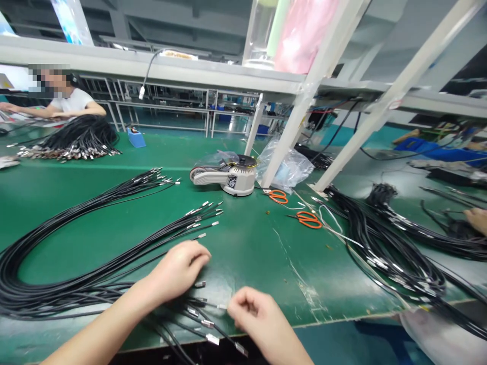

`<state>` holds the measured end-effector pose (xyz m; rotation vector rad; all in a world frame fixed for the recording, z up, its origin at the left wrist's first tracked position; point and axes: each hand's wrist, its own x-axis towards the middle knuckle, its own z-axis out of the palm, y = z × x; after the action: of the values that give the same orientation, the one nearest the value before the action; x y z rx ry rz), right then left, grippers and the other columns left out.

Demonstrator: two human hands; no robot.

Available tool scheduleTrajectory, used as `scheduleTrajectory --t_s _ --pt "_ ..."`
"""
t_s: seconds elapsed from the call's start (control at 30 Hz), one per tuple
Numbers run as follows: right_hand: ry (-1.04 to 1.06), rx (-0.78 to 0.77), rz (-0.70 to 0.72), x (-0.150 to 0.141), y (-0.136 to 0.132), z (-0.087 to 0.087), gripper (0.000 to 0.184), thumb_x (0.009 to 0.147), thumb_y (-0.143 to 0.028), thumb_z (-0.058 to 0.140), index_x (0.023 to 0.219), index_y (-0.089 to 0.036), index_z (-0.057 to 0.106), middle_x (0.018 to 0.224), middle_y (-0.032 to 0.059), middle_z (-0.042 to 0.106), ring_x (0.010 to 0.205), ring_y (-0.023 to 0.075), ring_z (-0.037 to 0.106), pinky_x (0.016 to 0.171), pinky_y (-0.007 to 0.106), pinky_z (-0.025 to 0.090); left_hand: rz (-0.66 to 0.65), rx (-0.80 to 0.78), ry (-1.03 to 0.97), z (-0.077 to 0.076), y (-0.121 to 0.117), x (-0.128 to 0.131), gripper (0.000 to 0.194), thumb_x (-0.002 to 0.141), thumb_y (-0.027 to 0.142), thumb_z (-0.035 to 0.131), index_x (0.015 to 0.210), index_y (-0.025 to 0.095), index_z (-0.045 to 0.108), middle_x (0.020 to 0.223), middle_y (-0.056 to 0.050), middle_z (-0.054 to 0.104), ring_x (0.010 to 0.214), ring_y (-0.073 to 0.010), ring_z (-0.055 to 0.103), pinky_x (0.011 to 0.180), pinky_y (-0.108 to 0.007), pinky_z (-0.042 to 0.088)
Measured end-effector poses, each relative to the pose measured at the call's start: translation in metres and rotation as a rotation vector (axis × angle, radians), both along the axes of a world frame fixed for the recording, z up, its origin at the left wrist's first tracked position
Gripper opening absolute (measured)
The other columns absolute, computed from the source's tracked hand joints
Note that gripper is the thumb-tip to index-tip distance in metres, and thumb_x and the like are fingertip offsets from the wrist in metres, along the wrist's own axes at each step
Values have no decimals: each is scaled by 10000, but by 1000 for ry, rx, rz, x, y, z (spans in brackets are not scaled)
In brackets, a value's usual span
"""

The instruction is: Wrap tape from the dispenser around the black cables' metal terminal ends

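Black cables with small metal plugs lie in a looped bundle (57, 218) on the left of the green table. More cable ends (207, 324) fan out at the table's front edge. Over these ends is my left hand (177, 268), closed with its fingers curled under; what they hold is hidden. My right hand (261, 317) is closed in a pinch just right of the ends. A thin cable's pale plug (221, 306) meets its fingertips, slightly blurred.
A grey tape dispenser (238, 177) stands mid-table, near orange-handled scissors (309, 220) and another orange pair (278, 196). Shelf posts (292, 116) rise behind. Cable heaps lie right (380, 243) and far left (76, 137). A co-worker (72, 101) sits opposite; another person's hand (477, 219) shows right.
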<state>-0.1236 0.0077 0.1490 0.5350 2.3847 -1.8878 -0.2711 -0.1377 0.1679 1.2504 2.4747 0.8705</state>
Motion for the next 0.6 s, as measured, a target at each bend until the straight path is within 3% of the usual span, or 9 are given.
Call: scheduleTrajectory --t_s 0.1,0.17,0.27,0.37,0.47,0.6 --pt "-54 143 191 5 10 3 115 673 -160 618 563 -175 645 527 -28 583 533 126 525 516 222 357 172 -94 239 -13 12 -28 243 860 207 427 1014 156 608 994 -95 618 975 -230 521 885 -346 386" --pt "-47 125 180 -4 23 8 126 696 -170 609 581 -174 660 548 -18 619 539 125 545 517 217 373 206 -114 270 -23 23 -40 213 846 180 435 932 132 624 941 -120 611 936 -260 525 845 -384 403" --pt "76 -104 -7 -34 45 21 164 745 -268 619 641 -150 666 592 7 662 515 115 564 507 211 418 196 -91 285 -32 30 -42 212 849 142 413 783 165 613 859 -88 616 879 -236 548 794 -357 430" --pt "228 -341 -285 -81 65 35 163 659 -261 735 650 -109 676 591 26 669 491 101 564 477 196 433 152 -5 244 -37 24 -33 205 877 156 384 792 193 567 820 -42 625 806 -179 580 745 -291 463" --pt "296 -434 -470 -139 84 47 114 714 -204 714 708 -100 669 651 25 672 537 85 587 515 179 466 145 216 147 -44 15 -23 183 915 231 355 888 216 535 853 -20 639 779 -140 613 711 -241 497" --pt "299 -531 -621 -215 104 61 142 879 -245 558 886 -112 609 815 16 641 641 108 609 572 243 516 120 452 255 -56 10 -21 150 897 252 431 996 244 543 904 -16 651 825 -131 640 714 -201 520"
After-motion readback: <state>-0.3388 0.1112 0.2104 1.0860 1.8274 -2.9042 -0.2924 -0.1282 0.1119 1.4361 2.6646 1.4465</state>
